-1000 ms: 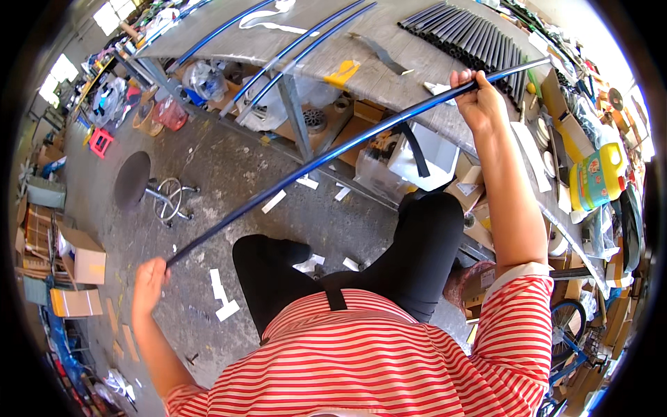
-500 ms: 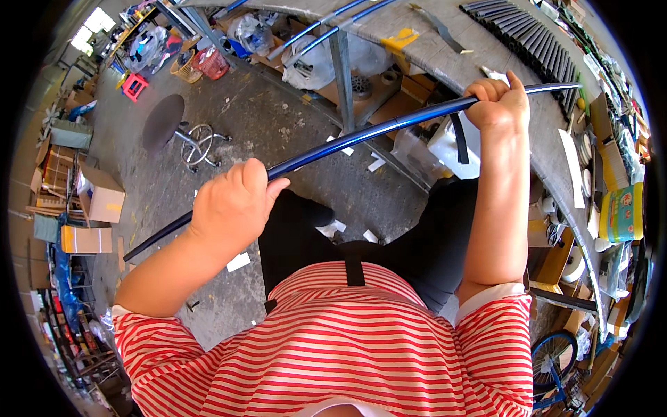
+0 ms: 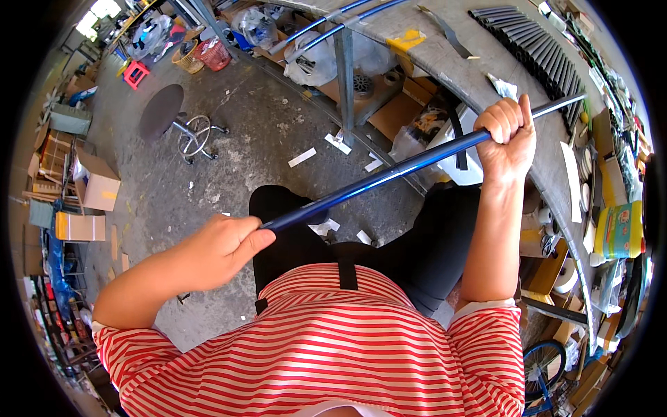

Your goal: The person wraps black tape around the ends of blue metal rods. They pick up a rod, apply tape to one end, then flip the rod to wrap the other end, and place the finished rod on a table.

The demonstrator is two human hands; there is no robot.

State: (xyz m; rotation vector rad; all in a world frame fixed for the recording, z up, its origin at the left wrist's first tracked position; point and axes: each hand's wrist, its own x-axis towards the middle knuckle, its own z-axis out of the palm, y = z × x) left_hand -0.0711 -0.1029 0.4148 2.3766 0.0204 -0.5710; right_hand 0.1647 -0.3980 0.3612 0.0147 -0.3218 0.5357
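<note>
A long, shiny blue pole (image 3: 361, 186) with a joint near its middle slants across in front of my lap, its right end higher. My left hand (image 3: 226, 251) is closed around its lower left end, thumb along the pole. Past that hand no more of the pole shows; the forearm may cover it. My right hand (image 3: 507, 135) grips it toward the other end, fingers wrapped round and thumb raised. Beyond that hand a greyer length of the pole sticks out over the workbench (image 3: 490, 73), toward a row of dark tubes (image 3: 531, 48).
More blue poles (image 3: 333, 28) overhang the bench's far edge, near a dark strip (image 3: 445, 31). A round stool (image 3: 163, 118) stands on the floor at left. Cardboard boxes (image 3: 97, 181) line the left side; a yellow-green tub (image 3: 618, 229) is at right.
Both hands have come lower with the pole. The pole's length that stuck out past my left hand no longer shows.
</note>
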